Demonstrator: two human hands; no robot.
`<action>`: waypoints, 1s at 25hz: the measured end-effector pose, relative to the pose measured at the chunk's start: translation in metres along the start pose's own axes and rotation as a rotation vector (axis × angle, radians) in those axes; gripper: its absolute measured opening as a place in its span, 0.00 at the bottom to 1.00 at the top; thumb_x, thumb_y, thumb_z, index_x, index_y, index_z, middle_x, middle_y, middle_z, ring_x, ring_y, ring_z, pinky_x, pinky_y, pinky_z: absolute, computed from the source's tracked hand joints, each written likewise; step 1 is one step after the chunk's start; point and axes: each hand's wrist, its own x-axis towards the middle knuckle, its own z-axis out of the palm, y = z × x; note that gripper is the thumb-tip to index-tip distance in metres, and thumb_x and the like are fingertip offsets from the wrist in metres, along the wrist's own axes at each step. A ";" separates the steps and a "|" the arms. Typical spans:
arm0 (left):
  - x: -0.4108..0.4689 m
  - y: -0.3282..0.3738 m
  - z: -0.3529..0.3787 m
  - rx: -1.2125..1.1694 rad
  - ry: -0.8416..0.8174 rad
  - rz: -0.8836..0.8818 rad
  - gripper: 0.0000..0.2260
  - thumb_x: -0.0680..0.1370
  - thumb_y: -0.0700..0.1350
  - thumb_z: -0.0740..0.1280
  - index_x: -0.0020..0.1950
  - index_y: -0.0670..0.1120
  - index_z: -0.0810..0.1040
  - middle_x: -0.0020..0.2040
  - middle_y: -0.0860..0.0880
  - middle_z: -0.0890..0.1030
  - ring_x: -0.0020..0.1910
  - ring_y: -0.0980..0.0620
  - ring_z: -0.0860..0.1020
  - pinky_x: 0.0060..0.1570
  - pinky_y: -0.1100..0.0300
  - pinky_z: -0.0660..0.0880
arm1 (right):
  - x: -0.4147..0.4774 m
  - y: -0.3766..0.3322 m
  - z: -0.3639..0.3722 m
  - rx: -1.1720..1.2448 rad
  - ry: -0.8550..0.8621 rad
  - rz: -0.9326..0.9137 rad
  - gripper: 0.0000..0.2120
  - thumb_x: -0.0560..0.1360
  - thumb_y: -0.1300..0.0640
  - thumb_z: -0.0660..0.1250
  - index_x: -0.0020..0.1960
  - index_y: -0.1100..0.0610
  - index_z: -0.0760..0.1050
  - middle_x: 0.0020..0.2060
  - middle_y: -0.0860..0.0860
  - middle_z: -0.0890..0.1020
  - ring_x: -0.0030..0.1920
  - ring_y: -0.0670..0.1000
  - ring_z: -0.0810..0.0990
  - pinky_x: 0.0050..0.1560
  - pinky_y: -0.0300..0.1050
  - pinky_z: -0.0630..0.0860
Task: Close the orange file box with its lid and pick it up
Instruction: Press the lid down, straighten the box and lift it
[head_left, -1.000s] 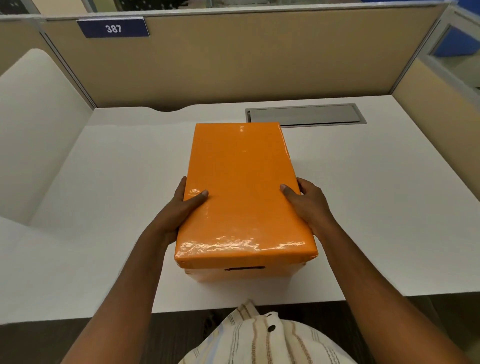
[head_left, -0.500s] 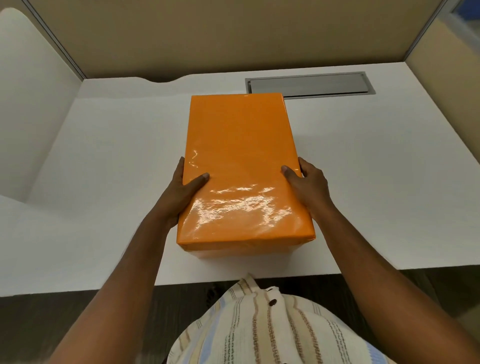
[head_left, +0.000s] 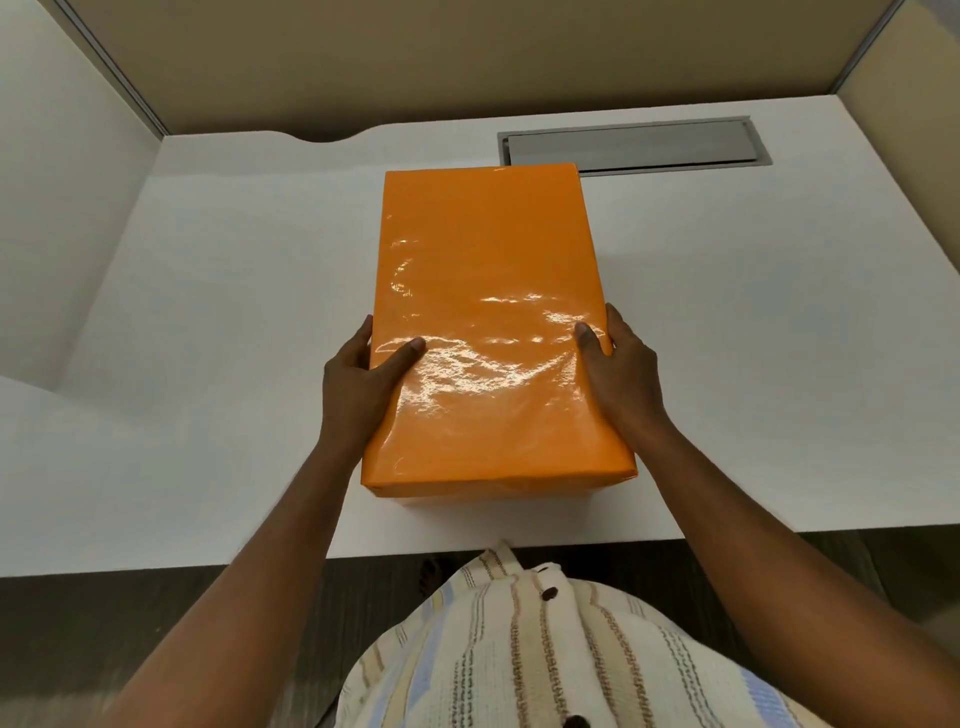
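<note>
Head view: the lid (head_left: 488, 312) already sits over the orange file box (head_left: 498, 491) at frame centre, so closing looks done and the lift remains; whether it has left the white table (head_left: 234, 312) I cannot tell. Left hand (head_left: 358, 382) and right hand (head_left: 621, 376) clasp its long sides, thumbs on top

Looks like an office cubicle: white desk (head_left: 208, 322) boxed in by beige partition panels (head_left: 467, 57), cable hatch (head_left: 631, 148) at the desk's back edge.
</note>
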 end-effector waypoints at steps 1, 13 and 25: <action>0.000 0.000 0.000 -0.003 -0.001 0.003 0.24 0.70 0.59 0.71 0.66 0.59 0.74 0.49 0.61 0.82 0.40 0.62 0.83 0.37 0.68 0.79 | 0.001 0.001 0.001 -0.006 -0.004 -0.010 0.27 0.78 0.42 0.55 0.74 0.54 0.61 0.70 0.55 0.72 0.66 0.60 0.73 0.65 0.58 0.71; 0.036 0.016 -0.007 0.272 -0.103 0.106 0.43 0.67 0.70 0.62 0.77 0.59 0.51 0.79 0.50 0.57 0.76 0.42 0.60 0.69 0.39 0.61 | 0.035 -0.003 -0.008 -0.066 -0.223 0.055 0.34 0.77 0.41 0.57 0.76 0.46 0.42 0.75 0.54 0.63 0.69 0.63 0.69 0.64 0.60 0.68; 0.074 0.018 0.016 0.296 -0.116 0.134 0.32 0.78 0.59 0.60 0.78 0.54 0.52 0.79 0.47 0.58 0.76 0.44 0.60 0.72 0.45 0.58 | 0.090 -0.018 0.021 -0.320 -0.134 -0.164 0.34 0.78 0.40 0.51 0.77 0.52 0.42 0.78 0.51 0.46 0.75 0.60 0.59 0.68 0.59 0.64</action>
